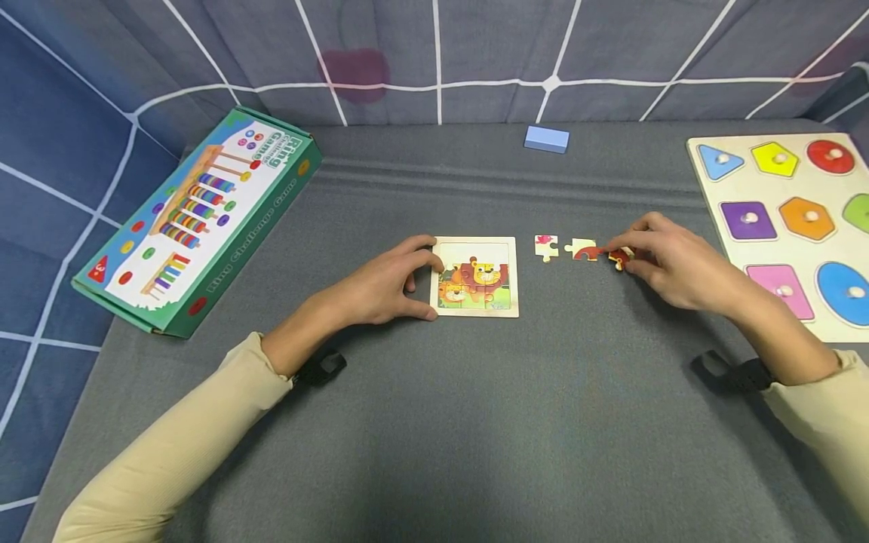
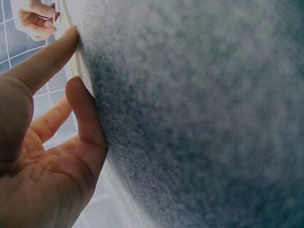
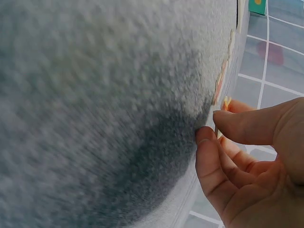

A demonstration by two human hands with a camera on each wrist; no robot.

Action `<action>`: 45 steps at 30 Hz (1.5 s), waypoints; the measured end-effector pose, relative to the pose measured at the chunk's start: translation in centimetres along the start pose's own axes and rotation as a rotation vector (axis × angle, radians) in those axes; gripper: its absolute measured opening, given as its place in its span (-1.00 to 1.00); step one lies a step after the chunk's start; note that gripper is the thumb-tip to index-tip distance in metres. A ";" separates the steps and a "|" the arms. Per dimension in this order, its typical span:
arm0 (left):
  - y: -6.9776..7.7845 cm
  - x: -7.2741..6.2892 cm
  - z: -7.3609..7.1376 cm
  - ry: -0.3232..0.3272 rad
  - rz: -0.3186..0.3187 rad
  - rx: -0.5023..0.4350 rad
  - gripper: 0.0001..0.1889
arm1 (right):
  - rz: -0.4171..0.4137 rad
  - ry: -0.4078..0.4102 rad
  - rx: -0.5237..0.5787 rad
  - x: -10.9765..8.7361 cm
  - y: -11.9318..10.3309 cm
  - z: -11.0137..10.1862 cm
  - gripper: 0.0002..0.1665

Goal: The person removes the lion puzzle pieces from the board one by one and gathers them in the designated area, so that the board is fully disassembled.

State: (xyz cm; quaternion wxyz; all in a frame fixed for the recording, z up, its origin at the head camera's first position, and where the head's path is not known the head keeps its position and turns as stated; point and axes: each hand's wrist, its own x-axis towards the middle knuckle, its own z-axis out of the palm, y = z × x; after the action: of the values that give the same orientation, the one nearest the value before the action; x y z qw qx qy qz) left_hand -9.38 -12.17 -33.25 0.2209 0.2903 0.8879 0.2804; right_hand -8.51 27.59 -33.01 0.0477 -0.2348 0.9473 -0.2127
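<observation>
A square wooden jigsaw tray (image 1: 475,313) lies on the grey cloth, its lower part filled with pieces of a lion picture and its upper part bare. My left hand (image 1: 390,283) rests at the tray's left side, fingertips and thumb touching the rim, one fingertip over it. To the right, my right hand (image 1: 679,260) pinches a red and yellow puzzle piece (image 1: 618,259) between thumb and fingers; the piece's edge (image 3: 227,103) shows in the right wrist view. Between tray and right hand lie a piece with a pink patch (image 1: 546,246) and a cream and red piece (image 1: 582,250).
A green Ring Challenge Game box (image 1: 231,234) lies at the left. A knobbed shape board (image 1: 729,253) is at the right, close to the right forearm. A small blue block (image 1: 546,139) sits at the back, before the hanging checked cloth (image 1: 489,60).
</observation>
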 end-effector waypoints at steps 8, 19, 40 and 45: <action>0.0 0.1 0.1 -0.008 -0.010 -0.004 -0.42 | 0.002 -0.024 0.001 0.2 0.5 -0.2 -0.50; 0.1 0.0 0.0 -0.003 -0.012 -0.001 -0.41 | -0.015 -0.006 0.003 0.5 0.5 -0.2 -0.44; -0.2 0.0 -0.2 0.002 -0.028 -0.040 -0.35 | 0.017 -0.048 -0.036 0.7 0.0 -0.2 -0.52; -0.1 0.0 -0.3 0.002 -0.049 -0.044 -0.35 | 0.017 -0.035 -0.045 0.7 -0.3 -0.5 -0.52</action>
State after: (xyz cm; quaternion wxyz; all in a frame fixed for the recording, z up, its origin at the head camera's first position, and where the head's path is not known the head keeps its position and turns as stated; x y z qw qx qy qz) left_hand -9.59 -12.29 -33.10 0.2332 0.2634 0.8886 0.2944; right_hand -9.09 27.19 -32.40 0.0607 -0.2316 0.9527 -0.1870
